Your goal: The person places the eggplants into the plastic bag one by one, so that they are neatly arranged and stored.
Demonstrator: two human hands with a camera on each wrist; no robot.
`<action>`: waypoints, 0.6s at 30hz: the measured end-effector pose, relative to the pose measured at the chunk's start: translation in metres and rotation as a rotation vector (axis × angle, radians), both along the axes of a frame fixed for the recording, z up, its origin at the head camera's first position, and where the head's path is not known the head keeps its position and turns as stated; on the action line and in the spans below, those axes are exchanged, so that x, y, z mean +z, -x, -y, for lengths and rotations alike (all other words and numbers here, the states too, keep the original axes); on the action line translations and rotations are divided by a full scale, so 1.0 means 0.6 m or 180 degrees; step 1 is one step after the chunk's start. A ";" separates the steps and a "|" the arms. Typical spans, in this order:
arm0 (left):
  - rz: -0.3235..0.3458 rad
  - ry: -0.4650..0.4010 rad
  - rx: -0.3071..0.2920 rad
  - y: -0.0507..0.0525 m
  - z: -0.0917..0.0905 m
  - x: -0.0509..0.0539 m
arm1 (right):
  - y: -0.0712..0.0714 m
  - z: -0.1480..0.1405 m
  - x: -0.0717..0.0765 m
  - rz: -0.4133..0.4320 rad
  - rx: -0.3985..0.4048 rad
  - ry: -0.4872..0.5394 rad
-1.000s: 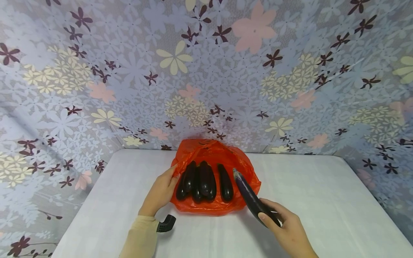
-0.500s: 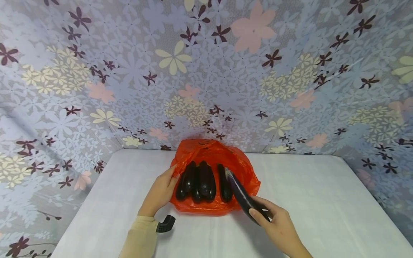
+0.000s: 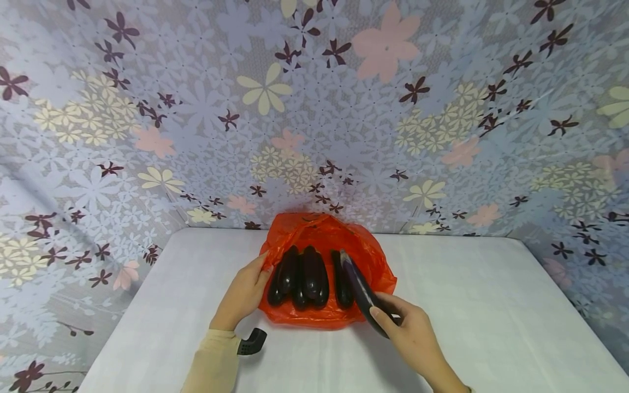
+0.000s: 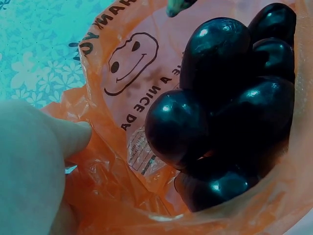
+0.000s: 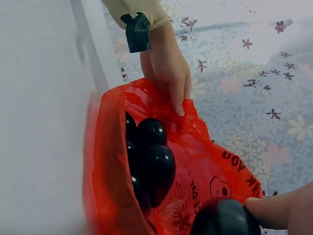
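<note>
A red plastic bag [image 3: 314, 318] lies with its mouth facing me, and several dark eggplants [image 3: 312, 275] rest inside it. My left hand [image 3: 245, 289] grips the bag's left edge; in the left wrist view the thumb [image 4: 73, 137] lies on the plastic. With my right hand [image 3: 410, 330] I hold another eggplant [image 3: 362, 289] by its thick end. Its stem end points into the bag, over the right side of the rightmost eggplant inside. In the right wrist view, the rounded end of the held eggplant [image 5: 225, 218] shows beside my thumb.
The bag stands on a white table [image 3: 467, 305], near its back edge. Behind and at the sides hangs floral-patterned cloth [image 3: 314, 120]. A black wrist-worn piece [image 3: 253, 341] sticks out from my left sleeve.
My right hand has moved left and slightly up, bringing the held eggplant further over the bag's opening. The left hand keeps its place on the bag's edge.
</note>
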State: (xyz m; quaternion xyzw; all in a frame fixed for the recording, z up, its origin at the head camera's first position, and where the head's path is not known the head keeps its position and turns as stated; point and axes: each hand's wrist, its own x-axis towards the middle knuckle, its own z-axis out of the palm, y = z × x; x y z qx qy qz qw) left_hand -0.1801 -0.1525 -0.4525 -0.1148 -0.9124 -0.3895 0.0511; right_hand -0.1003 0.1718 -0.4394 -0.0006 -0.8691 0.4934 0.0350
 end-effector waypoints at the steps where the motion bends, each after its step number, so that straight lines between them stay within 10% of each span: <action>1: 0.0005 0.0002 0.0006 0.000 0.000 0.000 | 0.001 0.001 0.000 -0.0019 0.0013 0.0021; 18: -0.0065 0.0045 0.0006 0.000 0.001 -0.001 | 0.032 0.022 -0.006 -0.0253 0.0071 -0.0003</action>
